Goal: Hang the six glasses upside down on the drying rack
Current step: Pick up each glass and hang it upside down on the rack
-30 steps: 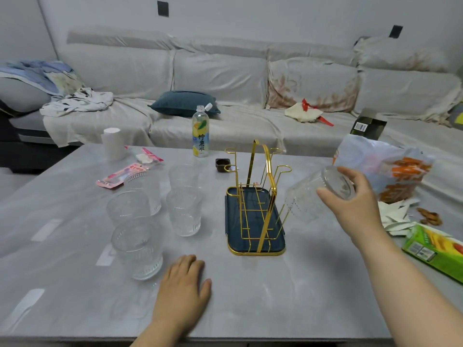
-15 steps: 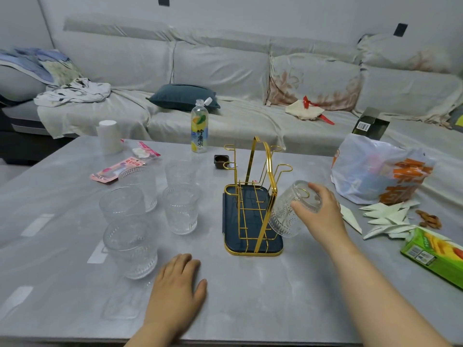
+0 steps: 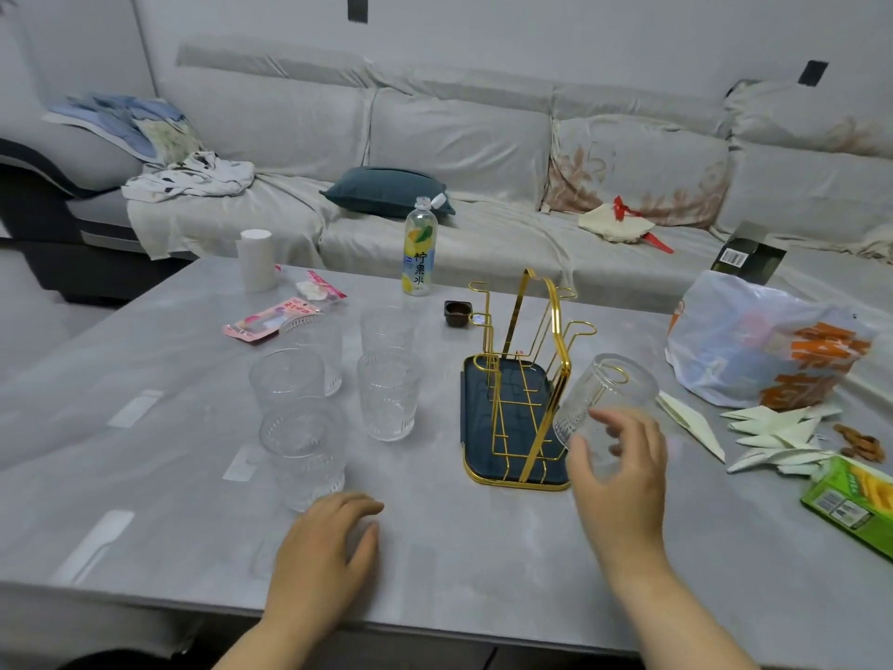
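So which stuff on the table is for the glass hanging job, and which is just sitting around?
For the job:
gold drying rack
glass on the rack
five upright glasses

Just lying about:
lemon water bottle
plastic bag
green carton
folded paper pieces
pink packet
white roll
small dark dish

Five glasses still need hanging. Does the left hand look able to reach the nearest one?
Probably yes. The left hand lies flat on the table, fingers beside the nearest glass, with nothing in between.
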Available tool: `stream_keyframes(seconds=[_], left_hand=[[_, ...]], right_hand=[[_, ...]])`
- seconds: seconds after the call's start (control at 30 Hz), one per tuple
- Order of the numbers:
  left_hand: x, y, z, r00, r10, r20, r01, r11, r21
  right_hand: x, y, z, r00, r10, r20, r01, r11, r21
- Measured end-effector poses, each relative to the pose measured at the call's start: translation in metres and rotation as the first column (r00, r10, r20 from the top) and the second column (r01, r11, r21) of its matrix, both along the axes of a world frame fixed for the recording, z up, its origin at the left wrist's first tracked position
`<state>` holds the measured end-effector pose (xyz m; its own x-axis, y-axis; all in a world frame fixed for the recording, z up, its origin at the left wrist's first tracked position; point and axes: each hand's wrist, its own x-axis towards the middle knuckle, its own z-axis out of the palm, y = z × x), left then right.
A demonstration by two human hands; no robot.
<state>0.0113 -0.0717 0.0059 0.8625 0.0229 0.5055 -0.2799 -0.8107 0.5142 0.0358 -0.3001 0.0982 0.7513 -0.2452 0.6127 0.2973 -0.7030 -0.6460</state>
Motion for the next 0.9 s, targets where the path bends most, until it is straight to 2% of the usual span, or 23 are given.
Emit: stream_keyframes(seconds=[0.07, 0.13, 0.23, 0.33, 0.4, 0.5, 0.77, 0.9], left_hand=[[-0.009, 0.024, 0.001, 0.997, 0.080, 0.007, -0.080, 0.997, -0.005], [-0.015, 0.049, 0.000, 0.985, 0.170, -0.022, -0.170, 0.985, -0.018], [-0.012, 0.078, -0.006, 0.940, 0.311, -0.137, -0.305, 0.950, 0.063], [-0.005, 0.086, -0.009, 0.878, 0.398, -0.267, -0.364, 0.916, 0.169], [-0.002, 0.086, -0.012, 0.863, 0.404, -0.305, -0.341, 0.909, 0.240], [-0.001, 0.086, -0.016, 0.863, 0.420, -0.281, -0.344, 0.896, 0.281], [0.002, 0.087, -0.015, 0.867, 0.411, -0.281, -0.337, 0.900, 0.278], [0.000, 0.085, -0.012, 0.850, 0.405, -0.337, -0.313, 0.903, 0.296]], right_hand=[[-0.004, 0.028, -0.016, 0.991, 0.135, -0.021, -0.135, 0.991, 0.006], [-0.005, 0.055, -0.033, 0.955, 0.253, -0.152, -0.256, 0.967, -0.002], [-0.003, 0.092, -0.051, 0.787, 0.392, -0.477, -0.455, 0.890, -0.020], [0.007, 0.123, -0.059, 0.687, 0.406, -0.602, -0.513, 0.859, -0.007], [0.013, 0.142, -0.059, 0.644, 0.418, -0.641, -0.513, 0.857, 0.044], [0.021, 0.163, -0.065, 0.590, 0.435, -0.680, -0.512, 0.853, 0.102], [0.036, 0.194, -0.074, 0.660, 0.382, -0.647, -0.469, 0.882, 0.044], [0.036, 0.192, -0.071, 0.646, 0.392, -0.655, -0.453, 0.888, 0.084]])
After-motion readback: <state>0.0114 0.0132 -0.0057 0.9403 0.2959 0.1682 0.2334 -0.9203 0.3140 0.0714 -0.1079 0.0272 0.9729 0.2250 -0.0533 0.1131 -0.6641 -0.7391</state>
